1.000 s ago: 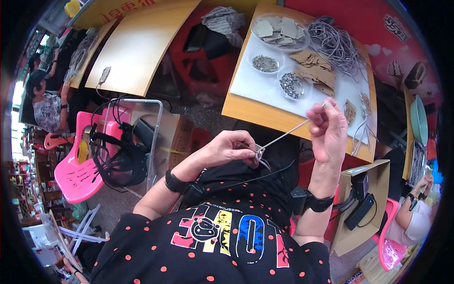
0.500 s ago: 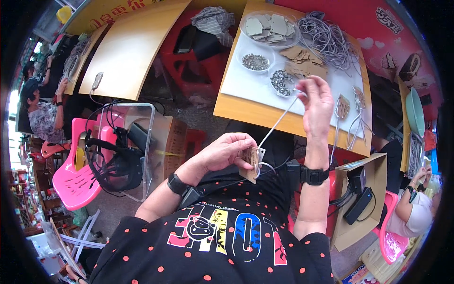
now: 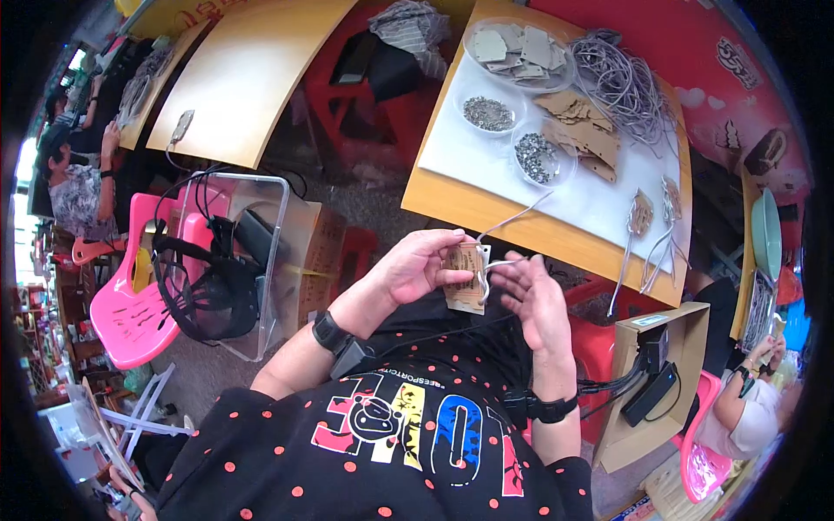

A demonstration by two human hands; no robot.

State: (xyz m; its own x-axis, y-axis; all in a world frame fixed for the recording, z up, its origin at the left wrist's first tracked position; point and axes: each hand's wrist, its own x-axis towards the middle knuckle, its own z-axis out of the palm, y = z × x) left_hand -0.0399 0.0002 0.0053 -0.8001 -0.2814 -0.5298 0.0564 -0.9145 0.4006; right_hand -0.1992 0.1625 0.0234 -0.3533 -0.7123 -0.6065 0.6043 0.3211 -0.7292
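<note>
My left hand [image 3: 423, 265] pinches a small brown cardboard tag [image 3: 465, 276] above my lap, thumb on its face and fingers behind. Grey cord [image 3: 479, 282] is threaded through holes along the tag's right edge. One length of that cord runs up from the tag's top corner to the table edge. Another short length bends right into my right hand [image 3: 536, 300], which is beside the tag with the cord at its thumb and forefinger; its other fingers are loosely bent. The exact pinch is partly hidden.
On the table [image 3: 452, 204] are a dish of pale plates [image 3: 519, 54], two bowls of small metal parts [image 3: 488, 114] [image 3: 536, 158], brown cardboard pieces [image 3: 580, 130], a cord heap [image 3: 621, 82] and corded tags [image 3: 640, 213]. A pink chair [image 3: 130, 300] and a carton [image 3: 647, 382] flank me.
My right hand has come down from over the table to beside the tag, leaving the long cord lying toward the table edge. The left hand keeps the tag, now turned more face-up.
</note>
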